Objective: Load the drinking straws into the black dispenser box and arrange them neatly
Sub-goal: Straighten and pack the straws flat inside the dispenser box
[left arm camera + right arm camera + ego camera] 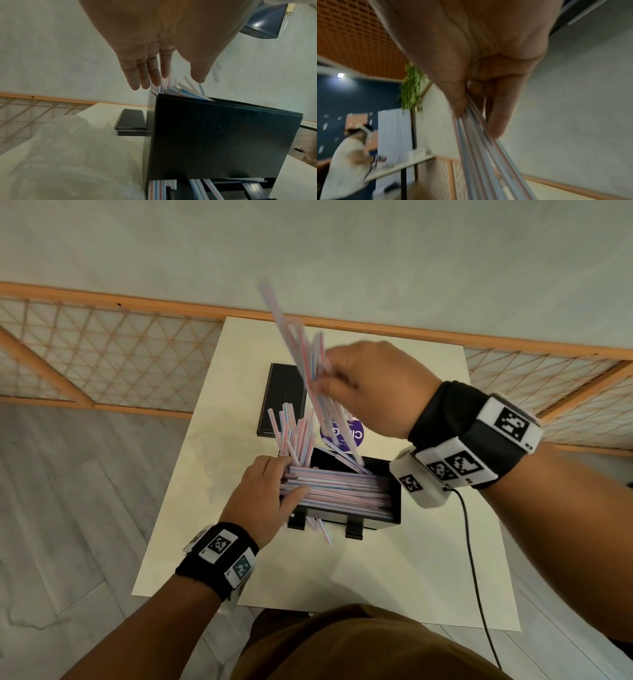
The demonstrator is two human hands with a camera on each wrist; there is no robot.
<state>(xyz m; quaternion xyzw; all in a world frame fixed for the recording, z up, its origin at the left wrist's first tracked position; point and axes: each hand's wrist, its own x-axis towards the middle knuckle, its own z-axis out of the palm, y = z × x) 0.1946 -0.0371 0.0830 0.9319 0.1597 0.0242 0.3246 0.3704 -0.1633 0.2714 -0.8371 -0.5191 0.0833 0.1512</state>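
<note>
Striped straws [310, 378] sat clenched in our right hand [373, 388]; left hand [263, 494], fingers straight, steadied the overfull black dispenser box [395, 508], where spillage seemed likely.

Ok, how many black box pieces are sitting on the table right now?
2. The dispenser box stands in the middle, filled with straws. A flat black piece lies behind it, toward the far edge. Others could be hidden.
</note>
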